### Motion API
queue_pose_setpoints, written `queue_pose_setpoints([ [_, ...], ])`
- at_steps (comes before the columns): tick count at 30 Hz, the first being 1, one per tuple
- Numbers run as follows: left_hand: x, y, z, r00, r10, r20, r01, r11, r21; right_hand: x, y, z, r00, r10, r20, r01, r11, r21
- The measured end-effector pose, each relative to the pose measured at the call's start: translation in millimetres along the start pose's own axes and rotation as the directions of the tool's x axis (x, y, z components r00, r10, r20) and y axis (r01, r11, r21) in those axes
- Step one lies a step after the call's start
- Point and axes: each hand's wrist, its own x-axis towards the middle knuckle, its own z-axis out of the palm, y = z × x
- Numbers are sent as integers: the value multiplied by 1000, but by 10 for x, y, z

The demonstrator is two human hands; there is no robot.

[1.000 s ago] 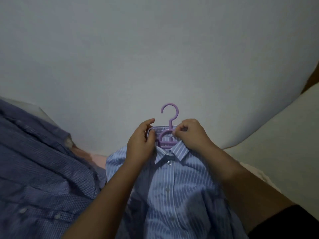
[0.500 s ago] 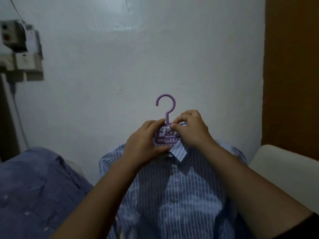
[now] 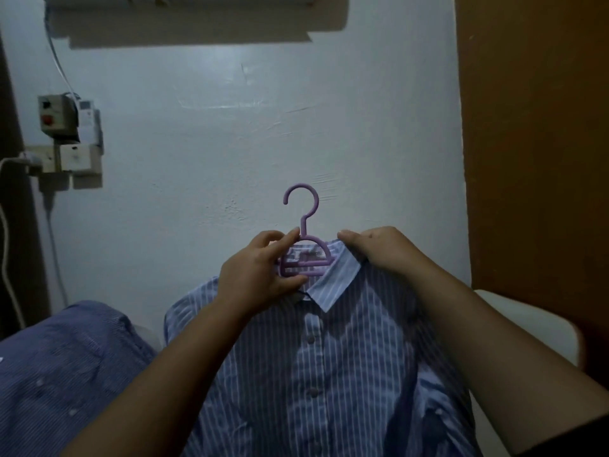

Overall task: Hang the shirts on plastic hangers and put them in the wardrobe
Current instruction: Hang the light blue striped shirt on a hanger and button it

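My forearms reach up from the bottom of the view, and hanging between them is the light-blue, white-striped button-up shirt [image 3: 316, 364], its front facing me and its shoulders spread over the purple plastic hanger [image 3: 304, 258]. My left hand [image 3: 260, 275] is curled round the hanger's neck frame, thumb under the lower bar and fingertips up by the stem, so it grasps the hanger and carries the load. My right hand [image 3: 379, 249] pinches the top of the collar on its own side, fingers folded over the cloth. A second ago both hands were bunched tight at the collar with the shirt low over the bed; now the right hand has slid outward along the collar and the whole garment is raised, hook [image 3: 301, 206] free and upright above my knuckles. I judge the shirt seated on the hanger and ready to be carried to the wardrobe. To my left a darker blue checked shirt [image 3: 72, 374] lies heaped, just beside the hanging one. To my right a cream padded edge [image 3: 527, 324] sits near my forearm, and behind it an orange-brown wooden panel [image 3: 534, 143] stands close. Ahead the pale wall [image 3: 247, 133] is bare around the hook; grey switch boxes [image 3: 66, 133] are well off left.
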Motion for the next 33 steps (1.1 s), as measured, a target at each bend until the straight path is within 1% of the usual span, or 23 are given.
queue_pose_setpoints([
  [1, 10, 13, -33, 999, -25, 23, 25, 1000, -3, -30, -2, -13, 999, -43, -10, 43, 996, 78],
  [3, 56, 34, -96, 997, -66, 34, 67, 997, -31, -89, -19, -19, 986, -147, -85, 162, 963, 217],
  [5, 113, 46, -161, 996, -82, 32, 83, 996, -37, -132, -23, -40, 968, -211, -136, 240, 939, 248],
  [7, 155, 34, -236, 995, -98, 22, 98, 994, -49, -100, 40, -102, 969, -183, -169, 212, 961, 176],
  [9, 183, -27, -306, 993, -121, -14, 119, 988, -103, -91, 128, -229, 980, -102, -173, 104, 995, 4],
  [10, 197, -62, -338, 991, -132, -35, 126, 983, -134, -109, 186, -300, 985, -57, -163, 53, 998, -26],
  [11, 206, -103, -359, 989, -142, -51, 133, 978, -160, -133, 236, -363, 988, -22, -152, 24, 1000, 14],
  [12, 212, -140, -373, 987, -149, -61, 136, 975, -178, -156, 272, -406, 989, 7, -146, 11, 993, 122],
  [13, 215, -168, -380, 986, -154, -65, 139, 972, -191, -186, 281, -425, 988, 41, -150, 3, 959, 283],
  [15, 222, -193, -379, 985, -162, -59, 147, 967, -209, -225, 288, -405, 975, 103, -196, 32, 811, 584],
  [16, 225, -196, -375, 984, -169, -53, 154, 964, -217, -231, 280, -390, 965, 127, -231, 67, 732, 678],
  [17, 228, -198, -371, 983, -176, -49, 161, 961, -226, -235, 269, -377, 956, 134, -259, 100, 683, 723],
  [18, 233, -202, -370, 982, -181, -52, 164, 958, -235, -231, 270, -379, 953, 130, -272, 122, 660, 741],
  [20, 231, -215, -378, 981, -183, -69, 162, 958, -238, -251, 278, -417, 969, 123, -216, 97, 614, 784],
  [22, 218, -243, -395, 978, -188, -91, 161, 955, -248, -256, 334, -499, 986, 146, -80, -19, 577, 817],
  [23, 210, -266, -404, 976, -194, -102, 163, 953, -257, -263, 368, -538, 985, 173, 8, -109, 584, 805],
  [25, 197, -324, -416, 973, -206, -108, 172, 950, -259, -279, 438, -569, 966, 227, 126, -248, 665, 705],
  [27, 183, -385, -423, 971, -215, -104, 185, 952, -246, -279, 485, -558, 965, 242, 104, -256, 769, 586],
  [28, 180, -411, -429, 970, -219, -103, 189, 952, -241, -270, 493, -546, 969, 243, 51, -228, 792, 566],
  [29, 179, -428, -438, 970, -223, -100, 195, 952, -238, -269, 486, -529, 969, 249, -11, -195, 786, 586],
  [30, 181, -438, -451, 969, -227, -97, 199, 951, -235, -259, 483, -518, 961, 268, -68, -164, 751, 640],
  [32, 193, -444, -480, 969, -228, -99, 202, 954, -220, -255, 462, -492, 947, 297, -120, -107, 646, 755],
  [33, 199, -441, -491, 968, -229, -104, 205, 957, -204, -258, 452, -472, 944, 301, -133, -99, 645, 758],
])
